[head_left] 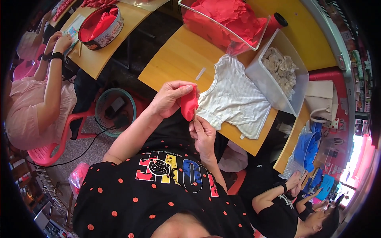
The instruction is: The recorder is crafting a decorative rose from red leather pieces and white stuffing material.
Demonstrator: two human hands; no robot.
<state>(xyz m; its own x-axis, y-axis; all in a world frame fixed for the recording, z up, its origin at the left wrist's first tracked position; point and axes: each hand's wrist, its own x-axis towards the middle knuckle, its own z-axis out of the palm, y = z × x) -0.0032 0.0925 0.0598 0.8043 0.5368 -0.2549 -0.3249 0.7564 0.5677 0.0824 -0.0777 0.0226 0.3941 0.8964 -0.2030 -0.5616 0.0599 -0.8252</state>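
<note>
My left hand (170, 98) pinches a small piece of red cloth (189, 104) between thumb and fingers, above the near edge of the wooden table. Just below it, my right hand (204, 135) is closed around a thin, light brown stick (195, 114). The stick's upper end meets the cloth's lower right edge; whether it goes inside the cloth is hidden. Right behind my hands, a wrinkled white shirt (238, 97) lies spread on the table (174, 57). A short white strip (201, 73) lies on the wood left of the shirt.
A clear bin (222, 27) heaped with red cloth pieces stands at the back, beside a translucent bin (287, 97) of beige pieces. At left, a co-worker (47, 95) sits by a round tin (95, 41). More people work at lower right near blue cloth (305, 152).
</note>
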